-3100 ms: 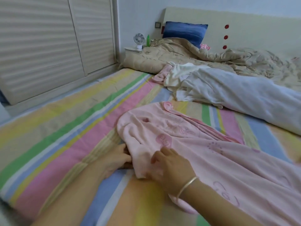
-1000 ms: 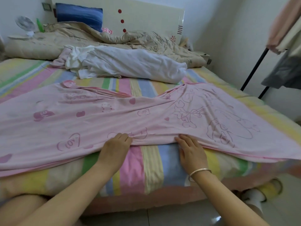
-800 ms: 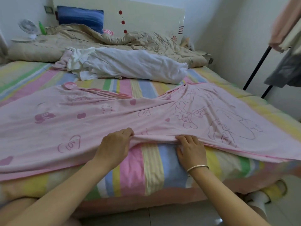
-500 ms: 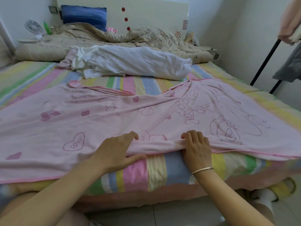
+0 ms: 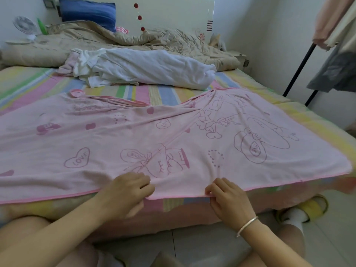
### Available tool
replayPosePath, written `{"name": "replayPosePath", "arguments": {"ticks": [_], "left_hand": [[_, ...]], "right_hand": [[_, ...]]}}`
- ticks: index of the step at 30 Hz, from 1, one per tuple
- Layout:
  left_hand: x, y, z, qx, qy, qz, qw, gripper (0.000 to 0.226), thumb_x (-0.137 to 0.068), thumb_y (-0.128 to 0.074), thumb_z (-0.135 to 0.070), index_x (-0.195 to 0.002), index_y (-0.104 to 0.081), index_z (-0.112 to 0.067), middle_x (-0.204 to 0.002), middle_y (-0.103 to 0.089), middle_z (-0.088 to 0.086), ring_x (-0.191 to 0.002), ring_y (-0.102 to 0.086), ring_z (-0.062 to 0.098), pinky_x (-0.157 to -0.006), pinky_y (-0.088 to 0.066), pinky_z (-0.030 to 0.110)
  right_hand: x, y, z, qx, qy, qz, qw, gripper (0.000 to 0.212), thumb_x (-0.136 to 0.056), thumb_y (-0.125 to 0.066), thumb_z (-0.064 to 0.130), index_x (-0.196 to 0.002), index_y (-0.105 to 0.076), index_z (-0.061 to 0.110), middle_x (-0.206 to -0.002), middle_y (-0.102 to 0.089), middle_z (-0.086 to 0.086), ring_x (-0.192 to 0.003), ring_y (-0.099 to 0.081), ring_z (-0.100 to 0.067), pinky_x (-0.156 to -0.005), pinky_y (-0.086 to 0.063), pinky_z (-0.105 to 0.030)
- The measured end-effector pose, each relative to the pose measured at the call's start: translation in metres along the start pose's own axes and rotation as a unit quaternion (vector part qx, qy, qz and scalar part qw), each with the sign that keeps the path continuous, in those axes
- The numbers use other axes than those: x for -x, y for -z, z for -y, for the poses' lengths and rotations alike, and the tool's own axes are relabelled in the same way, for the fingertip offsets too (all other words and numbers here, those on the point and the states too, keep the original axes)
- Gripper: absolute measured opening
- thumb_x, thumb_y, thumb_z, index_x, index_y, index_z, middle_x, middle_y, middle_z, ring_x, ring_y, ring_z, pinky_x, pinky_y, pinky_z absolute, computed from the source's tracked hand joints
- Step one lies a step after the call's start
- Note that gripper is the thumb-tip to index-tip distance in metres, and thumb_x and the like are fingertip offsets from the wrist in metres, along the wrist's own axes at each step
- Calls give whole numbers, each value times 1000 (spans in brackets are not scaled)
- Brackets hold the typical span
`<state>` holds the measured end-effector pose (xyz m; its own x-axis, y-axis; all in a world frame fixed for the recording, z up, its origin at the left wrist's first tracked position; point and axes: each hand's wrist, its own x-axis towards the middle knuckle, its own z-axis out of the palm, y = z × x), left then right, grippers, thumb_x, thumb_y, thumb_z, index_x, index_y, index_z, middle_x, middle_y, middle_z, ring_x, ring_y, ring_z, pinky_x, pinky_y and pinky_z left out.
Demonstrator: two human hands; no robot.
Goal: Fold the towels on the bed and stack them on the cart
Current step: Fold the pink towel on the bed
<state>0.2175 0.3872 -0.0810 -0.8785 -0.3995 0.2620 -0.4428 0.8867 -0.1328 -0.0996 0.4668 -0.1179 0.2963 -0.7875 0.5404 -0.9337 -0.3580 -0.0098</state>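
Note:
A large pink towel [image 5: 119,139] printed with hearts and cartoon figures lies spread wide across the striped bed [image 5: 167,95]. Its near hem runs along the bed's front edge. My left hand [image 5: 127,191] grips that hem near the middle, fingers curled over the cloth. My right hand [image 5: 227,197], with a silver bracelet on the wrist, pinches the same hem a little further right. A crumpled white towel [image 5: 152,70] lies behind the pink one, partly over a pale pink cloth [image 5: 66,65]. No cart is in view.
A beige quilt [image 5: 115,41] and a blue pillow [image 5: 88,12] lie by the headboard. A small fan [image 5: 25,26] stands at the far left. A black clothes rack [image 5: 300,66] with hanging garments stands at the right. My knees and slippered foot [image 5: 302,207] are on the tiled floor.
Both hands pulled the pink towel's near hem toward the bed's front edge, so the towel now lies flatter and wider. The view shifted from the left corner to the middle earlier.

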Motion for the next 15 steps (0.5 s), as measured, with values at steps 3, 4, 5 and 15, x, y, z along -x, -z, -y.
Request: {"name": "replayPosePath", "arguments": {"ticks": [3, 4, 5, 15], "left_hand": [[10, -7, -14, 105, 67, 88, 988, 10, -73, -47, -29, -83, -46, -30, -74, -50, -12, -61, -47, 9, -53, -40, 27], [12, -9, -18, 144, 96, 114, 978, 11, -77, -46, -36, -86, -49, -29, -74, -51, -13, -65, -49, 7, -59, -43, 28], [13, -9, -22, 181, 116, 130, 968, 18, -80, -46, -43, -88, -54, -29, -73, -52, -15, -68, -51, 7, -65, -44, 27], [20, 32, 10, 254, 366, -51, 894, 15, -90, -59, -30, -76, -64, -34, -75, -64, -27, -65, -60, 4, -64, -50, 28]], "right_hand": [[8, -4, 1, -12, -8, 85, 996, 9, -72, -64, 29, -80, -61, 27, -74, -53, 10, -64, -53, -14, -52, -40, -24], [8, -4, 3, -23, -27, 101, 994, 9, -74, -60, 35, -80, -61, 29, -72, -53, 13, -62, -53, -11, -50, -40, -23], [5, -2, 6, -36, -52, 108, 992, 11, -76, -57, 41, -80, -61, 31, -69, -54, 14, -58, -53, -8, -48, -40, -23], [-115, -34, 62, -74, -148, 123, 978, 67, -86, -16, 52, -141, -44, 25, -150, -39, 0, -138, -32, -25, -112, -32, -43]]}}
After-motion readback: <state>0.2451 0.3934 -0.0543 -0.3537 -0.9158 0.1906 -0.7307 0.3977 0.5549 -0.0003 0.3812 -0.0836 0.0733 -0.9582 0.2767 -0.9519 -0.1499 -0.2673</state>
